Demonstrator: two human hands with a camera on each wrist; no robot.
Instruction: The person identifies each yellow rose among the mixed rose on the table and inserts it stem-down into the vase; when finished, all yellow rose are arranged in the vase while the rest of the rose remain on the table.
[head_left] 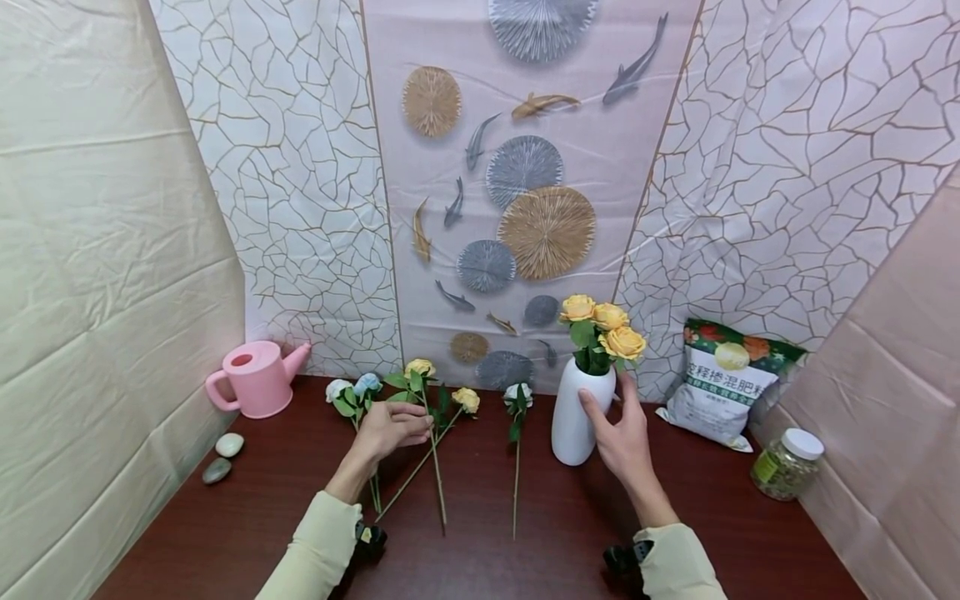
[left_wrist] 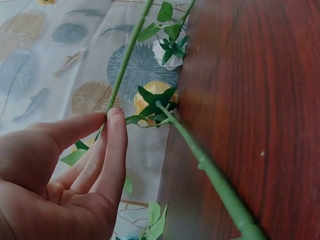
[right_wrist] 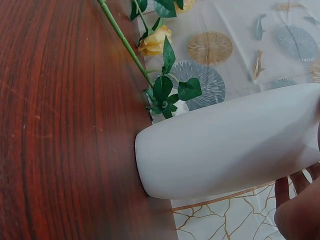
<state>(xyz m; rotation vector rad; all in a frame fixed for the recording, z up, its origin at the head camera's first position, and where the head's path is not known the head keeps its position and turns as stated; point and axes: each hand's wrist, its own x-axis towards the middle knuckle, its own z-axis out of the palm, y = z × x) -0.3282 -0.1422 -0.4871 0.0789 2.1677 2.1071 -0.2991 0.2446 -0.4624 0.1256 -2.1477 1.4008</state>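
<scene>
Between thumb and fingertips, my left hand [head_left: 392, 432] pinches the green stem [left_wrist: 122, 75] of a yellow rose [head_left: 421, 367]; its stem slants up off the table in the head view. My right hand [head_left: 626, 433] grips the upper part of a white vase [head_left: 572, 421], thumb on the near side and fingers behind. Several yellow roses [head_left: 622, 342] stand in the vase. Beside the left hand lie another yellow rose [head_left: 467, 400], a white flower [head_left: 337, 389] and a blue flower [head_left: 367, 383]. A single white flower [head_left: 518, 393] lies between the hands.
A pink watering can [head_left: 258, 385] stands at the back left, with two stones [head_left: 229, 445] in front of it. To the right are a fertilizer bag [head_left: 716, 387] and a white-lidded jar [head_left: 786, 471]. Patterned cloth [head_left: 450, 167] hangs behind the dark red table [head_left: 480, 567].
</scene>
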